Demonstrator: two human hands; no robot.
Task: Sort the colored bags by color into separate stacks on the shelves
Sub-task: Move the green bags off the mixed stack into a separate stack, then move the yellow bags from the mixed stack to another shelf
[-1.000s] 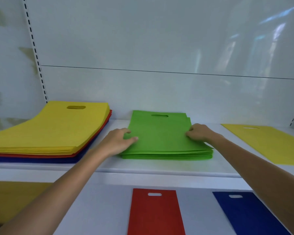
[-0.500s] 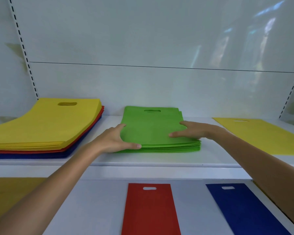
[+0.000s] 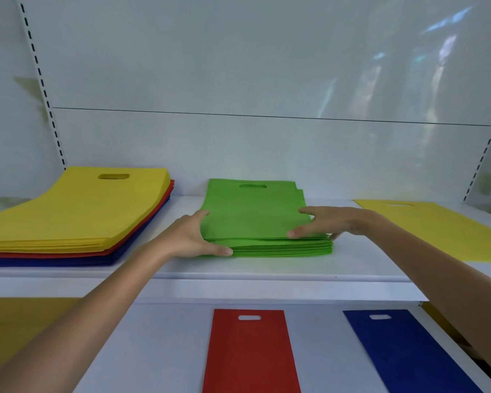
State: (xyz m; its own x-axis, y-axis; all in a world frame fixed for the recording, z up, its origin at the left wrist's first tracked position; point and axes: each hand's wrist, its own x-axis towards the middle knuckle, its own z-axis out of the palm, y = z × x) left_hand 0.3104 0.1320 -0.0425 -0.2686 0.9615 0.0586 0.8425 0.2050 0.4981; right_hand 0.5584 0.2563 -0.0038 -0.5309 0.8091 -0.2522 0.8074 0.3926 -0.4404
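green stack: centre of the upper shelf, handle cut-outs at the 12 o'clock end. Edges are not flush: a few bags stick out at its 1 o'clock corner. A thin gap shows along the front edge between the top few bags and the rest.
left hand: on the stack's 8 o'clock corner. Fingers are straight and together, pressed along the left edge. The thumb is stretched across the front edge with its tip touching the stack. Nothing pinched.
right hand: on the stack's 3 o'clock edge, palm down, spread. Two digits lie straight and apart, flat on the top bag, pointing to 9 o'clock. One more fingertip shows lower down, just past the right edge.
mixed stack: 9 o'clock of the green one, same shelf, apart from it. Yellow bags sit on top, with a red layer and then a blue layer beneath. The front bows down and hangs past the shelf lip.
yellow bag: single, flat, at 3 o'clock on the same shelf, clear of the right hand.
red bag: single, flat on the lower shelf, at 6 o'clock of the green stack.
blue bag: single, flat, at 3 o'clock of the red one, not touching it.
back panel: white and glossy with blurred reflections, with slotted uprights at both sides.
lower left, under the shelf: something yellow, cannot tell what.
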